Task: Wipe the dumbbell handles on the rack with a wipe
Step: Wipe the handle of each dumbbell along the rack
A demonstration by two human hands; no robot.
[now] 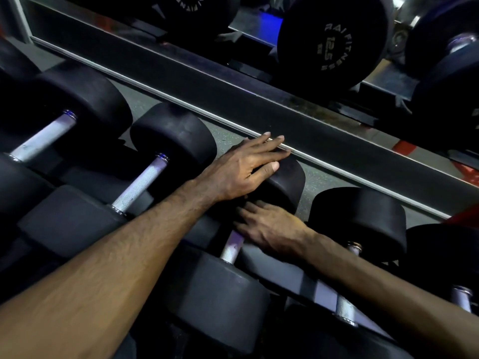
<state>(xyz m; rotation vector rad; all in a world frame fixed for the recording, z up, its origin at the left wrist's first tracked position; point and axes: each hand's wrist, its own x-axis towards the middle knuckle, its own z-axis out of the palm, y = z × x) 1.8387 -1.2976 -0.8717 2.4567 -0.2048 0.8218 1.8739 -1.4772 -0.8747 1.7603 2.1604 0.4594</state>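
Two bare hands work one dumbbell on the rack [85, 177]. Left hand [241, 169] lies flat on the far head [287, 187] of the middle dumbbell, fingers [267, 146] straight and slightly spread, thumb along the head's top, fingertips reaching the pale strip [337, 172] that edges the dark wall panel behind. Right hand [272, 229] rests over the upper part of that dumbbell's handle [232, 251], just below the left hand; motion blur, can't tell whether its fingers are curled round the handle or flat on it. No wipe can be made out; under the right hand if anywhere, can't tell. Only the lower stretch of handle shows, running into the near head [220, 301]. Left neighbour dumbbell handle [141, 185] fully exposed, with an open gap between it and the left forearm. Another exposed handle [44, 137] further left. On the right, a handle [346, 307] sits partly behind the right forearm, its far head [363, 216] just beside the right wrist, tight room there. Grey floor shows between the far heads and the wall panel. Above the panel, a mirror reflects a head marked 12.5 [334, 45].
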